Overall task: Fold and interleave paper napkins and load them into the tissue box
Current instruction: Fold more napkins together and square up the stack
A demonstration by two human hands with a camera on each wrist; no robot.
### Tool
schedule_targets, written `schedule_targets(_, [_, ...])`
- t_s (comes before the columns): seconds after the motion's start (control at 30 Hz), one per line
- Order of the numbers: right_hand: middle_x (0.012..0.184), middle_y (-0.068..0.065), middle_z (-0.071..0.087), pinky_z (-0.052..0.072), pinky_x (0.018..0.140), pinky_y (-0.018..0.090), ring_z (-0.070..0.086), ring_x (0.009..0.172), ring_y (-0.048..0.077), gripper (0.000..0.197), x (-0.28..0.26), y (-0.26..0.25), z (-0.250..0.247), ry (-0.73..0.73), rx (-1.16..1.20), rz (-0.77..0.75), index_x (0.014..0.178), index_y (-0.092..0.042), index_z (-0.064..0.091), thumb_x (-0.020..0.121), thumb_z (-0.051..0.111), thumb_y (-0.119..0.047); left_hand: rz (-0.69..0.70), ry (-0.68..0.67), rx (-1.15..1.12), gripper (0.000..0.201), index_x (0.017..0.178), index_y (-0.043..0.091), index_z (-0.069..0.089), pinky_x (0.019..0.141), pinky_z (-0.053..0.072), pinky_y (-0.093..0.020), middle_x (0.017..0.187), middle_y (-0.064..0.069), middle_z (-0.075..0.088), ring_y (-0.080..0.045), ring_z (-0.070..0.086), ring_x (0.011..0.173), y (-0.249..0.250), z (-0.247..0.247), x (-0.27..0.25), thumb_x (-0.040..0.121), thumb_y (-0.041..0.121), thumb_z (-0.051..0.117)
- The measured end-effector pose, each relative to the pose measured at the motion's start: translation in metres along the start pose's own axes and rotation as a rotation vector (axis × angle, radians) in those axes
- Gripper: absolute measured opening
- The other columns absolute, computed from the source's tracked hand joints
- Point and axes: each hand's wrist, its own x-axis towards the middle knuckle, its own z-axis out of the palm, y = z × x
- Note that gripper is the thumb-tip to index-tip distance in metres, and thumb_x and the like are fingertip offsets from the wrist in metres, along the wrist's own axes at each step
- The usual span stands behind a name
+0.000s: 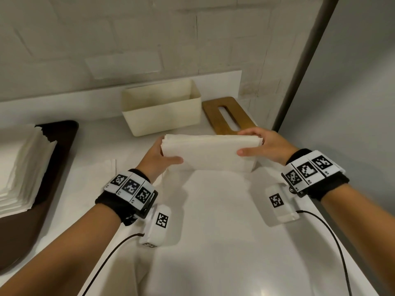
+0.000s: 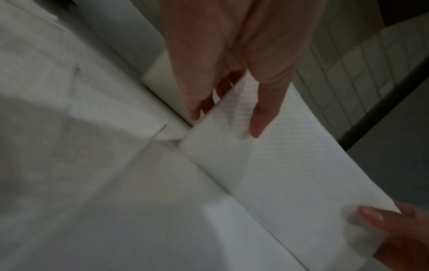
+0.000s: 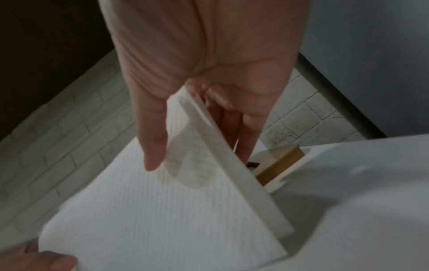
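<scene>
while both hands clamp the napkin stack (image 1: 208,153) by its short ends, the step in hand looks like lifting the interleaved bundle off the white counter (image 1: 224,242) to load it into the open tissue box (image 1: 162,107); left hand (image 1: 159,159) has thumb on top and fingers under the left end; right hand (image 1: 261,144) pinches the right end, thumb on the near face, fingers behind; both closed on paper, neither loose; stack sits tilted, near edge low and close to or touching the counter, cannot tell which, just in front of the box; box stands at the back edge of the counter against the tiled wall (image 1: 128,39), looks empty but its floor is partly hidden; wooden slotted lid (image 1: 227,115) lies beside it toward the back right corner, just behind the right hand; judgement: keep even squeeze from both ends so inner folds don't slide or fan; left wrist view shows fingers (image 2: 260,117) flat on embossed top sheet, good; right wrist view shows layered edge (image 3: 234,159) square, keep it so; carry level, line long side up with box's long side, lower straight down, release only once seated; risk: soft paper sags in the middle, corners catch on the box rim; spare unfolded napkins (image 1: 19,167) on dark tray (image 1: 62,150) at the left edge, not needed now; a single folded napkin (image 1: 106,167) lies on the counter left of the left hand
</scene>
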Motion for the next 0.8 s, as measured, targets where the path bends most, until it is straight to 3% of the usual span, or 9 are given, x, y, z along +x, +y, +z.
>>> schedule_targets(0.07, [0.095,-0.011,0.056,0.047,0.072,0.016,0.057,0.09,0.012,0.049,0.002,-0.003,-0.002,-0.012,-0.011,-0.008,0.111,-0.028,0.053,0.072,0.076,-0.011,-0.01,-0.023,-0.066,0.054,0.117,0.013,0.049,0.073,0.054,-0.018,0.101,-0.003,0.061,-0.017,0.059,0.094,0.002,0.002,0.003,0.074,-0.015,0.063])
schedule_targets(0.13, [0.093,-0.013,0.055,0.046,0.07,0.016,0.056,0.087,0.009,0.053,0.003,-0.003,-0.001,-0.005,-0.026,0.009,0.114,-0.028,0.05,0.071,0.076,-0.01,-0.037,-0.039,-0.13,0.057,0.121,0.011,0.05,0.082,0.051,-0.026,0.107,-0.007,0.06,-0.021,0.058,0.101,0.003,0.004,0.007,0.073,-0.017,0.063])
schedule_targets(0.27, [0.114,-0.001,0.062,0.047,0.097,0.036,0.058,0.107,0.019,0.062,0.005,0.009,-0.001,-0.039,0.012,0.189,0.119,-0.018,0.054,0.064,0.08,-0.028,-0.103,-0.044,-0.25,0.061,0.129,0.003,0.046,0.092,0.047,-0.032,0.117,-0.015,0.06,-0.029,0.057,0.109,0.005,0.007,0.013,0.074,-0.018,0.06])
schedule_targets(0.33, [0.124,0.004,0.062,0.044,0.103,0.042,0.058,0.113,0.024,0.073,0.006,0.013,0.003,-0.076,0.017,0.265,0.126,-0.014,0.054,0.062,0.078,-0.041,-0.1,-0.038,-0.249,0.054,0.124,0.003,0.049,0.086,0.049,-0.029,0.105,-0.011,0.064,-0.027,0.059,0.102,0.005,0.012,0.014,0.075,-0.019,0.057])
schedule_targets(0.43, [0.119,0.004,0.06,0.043,0.101,0.035,0.056,0.113,0.024,0.046,0.007,-0.003,0.01,0.075,0.087,0.172,0.125,-0.009,0.053,0.084,0.064,-0.027,-0.024,0.035,-0.298,0.035,0.091,0.007,0.06,0.071,0.049,-0.02,0.072,0.003,0.069,-0.011,0.065,0.074,0.012,0.017,0.016,0.072,-0.022,0.056])
schedule_targets(0.47, [0.116,0.005,0.06,0.045,0.098,0.033,0.057,0.109,0.022,0.042,0.007,-0.008,0.01,0.14,0.133,0.12,0.125,-0.009,0.054,0.086,0.062,-0.024,0.011,0.061,-0.341,0.036,0.086,0.01,0.059,0.07,0.049,-0.017,0.07,0.005,0.069,-0.007,0.064,0.07,0.015,0.016,0.016,0.07,-0.022,0.057])
schedule_targets(0.57, [0.109,0.001,0.061,0.048,0.091,0.027,0.058,0.1,0.015,0.039,0.004,-0.016,0.009,0.204,0.202,0.002,0.123,-0.011,0.055,0.086,0.062,-0.021,0.077,0.051,-0.39,0.044,0.101,0.009,0.054,0.081,0.047,-0.019,0.09,-0.001,0.062,-0.012,0.059,0.086,0.019,0.008,0.017,0.068,-0.021,0.058])
schedule_targets(0.67, [0.11,0.0,0.062,0.047,0.095,0.032,0.059,0.104,0.017,0.046,0.003,0.001,0.009,0.107,0.071,0.096,0.122,-0.012,0.056,0.079,0.07,-0.021,0.049,0.034,-0.186,0.041,0.091,0.019,0.051,0.075,0.046,-0.017,0.088,0.002,0.057,-0.017,0.055,0.089,0.015,0.001,0.016,0.074,-0.018,0.059])
schedule_targets(0.8, [0.12,0.005,0.063,0.046,0.101,0.042,0.058,0.113,0.024,0.06,0.003,0.014,0.009,0.045,0.089,0.218,0.124,-0.013,0.055,0.07,0.078,-0.02,0.286,0.062,0.352,0.053,0.115,0.022,0.049,0.081,0.04,-0.004,0.11,0.002,0.055,-0.011,0.051,0.097,0.019,-0.008,0.016,0.073,-0.002,0.07])
